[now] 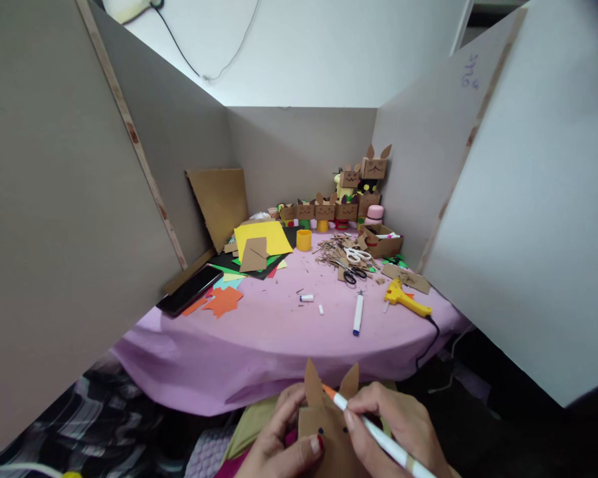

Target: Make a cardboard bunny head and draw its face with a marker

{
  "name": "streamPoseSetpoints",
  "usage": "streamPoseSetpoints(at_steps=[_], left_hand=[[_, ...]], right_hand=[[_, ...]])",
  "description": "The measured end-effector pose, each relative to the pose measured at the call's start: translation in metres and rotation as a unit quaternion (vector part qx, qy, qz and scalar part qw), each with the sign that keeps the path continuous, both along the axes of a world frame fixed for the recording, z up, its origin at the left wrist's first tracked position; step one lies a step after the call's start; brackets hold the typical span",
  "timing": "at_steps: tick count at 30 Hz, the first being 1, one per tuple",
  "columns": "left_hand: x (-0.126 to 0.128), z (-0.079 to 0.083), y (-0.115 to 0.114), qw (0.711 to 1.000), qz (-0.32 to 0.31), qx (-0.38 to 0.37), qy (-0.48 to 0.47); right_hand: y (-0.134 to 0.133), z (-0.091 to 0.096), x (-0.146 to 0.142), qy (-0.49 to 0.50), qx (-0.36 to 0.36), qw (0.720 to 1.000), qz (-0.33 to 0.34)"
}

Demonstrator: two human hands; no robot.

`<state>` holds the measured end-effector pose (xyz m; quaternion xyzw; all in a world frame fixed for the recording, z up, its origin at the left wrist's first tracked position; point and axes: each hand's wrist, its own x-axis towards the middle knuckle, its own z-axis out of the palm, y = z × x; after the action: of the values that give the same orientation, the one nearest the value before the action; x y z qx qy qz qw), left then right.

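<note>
At the bottom of the head view my left hand (286,441) grips a brown cardboard animal head (329,455) by its left side, thumb on the front. Two pointed ears stand up from it, and dark eye dots mark its face. In my right hand (398,421) is a white marker (386,438), pinched between thumb and fingers. Its orange tip end (329,392) is near the base of the left ear; I cannot tell whether it touches. The lower part of the head is cut off by the frame edge.
On the pink-covered table lie a capless white marker (358,315), a marker cap (306,298), a yellow glue gun (406,299) with cord, black-handled scissors (349,275), white scissors (357,255), cardboard scraps and a phone (190,291). Finished-looking cardboard animals (325,211) stand at the back. Panels enclose the sides.
</note>
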<state>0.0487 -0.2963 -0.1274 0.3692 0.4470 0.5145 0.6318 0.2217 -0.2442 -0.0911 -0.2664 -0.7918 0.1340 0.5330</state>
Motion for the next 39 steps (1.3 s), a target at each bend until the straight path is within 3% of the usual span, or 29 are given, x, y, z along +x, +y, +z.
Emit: streamPoseSetpoints(at_steps=[8, 12, 17, 25, 32, 39], left_hand=[[0.001, 0.0, -0.001, 0.999, 0.003, -0.019, -0.038], [0.001, -0.001, -0.001, 0.996, 0.014, -0.039, -0.082], [0.002, -0.004, 0.0, 0.985, 0.071, -0.04, -0.15], [0.005, 0.002, 0.0, 0.984, 0.095, -0.046, -0.144], [0.001, 0.007, 0.001, 0.996, 0.08, 0.008, -0.034], [0.003, 0.002, 0.002, 0.995, 0.085, 0.042, -0.024]], right_hand=[[0.002, 0.001, -0.001, -0.025, 0.019, 0.999, 0.011], [0.0, 0.003, 0.002, -0.007, -0.01, 1.0, -0.012], [0.0, -0.001, 0.001, 0.006, -0.017, 0.999, -0.035], [0.001, -0.005, -0.003, 0.015, -0.002, 1.0, -0.001], [0.002, -0.004, -0.006, 0.021, 0.01, 1.0, 0.012], [0.003, -0.009, -0.006, 0.002, 0.026, 1.0, 0.003]])
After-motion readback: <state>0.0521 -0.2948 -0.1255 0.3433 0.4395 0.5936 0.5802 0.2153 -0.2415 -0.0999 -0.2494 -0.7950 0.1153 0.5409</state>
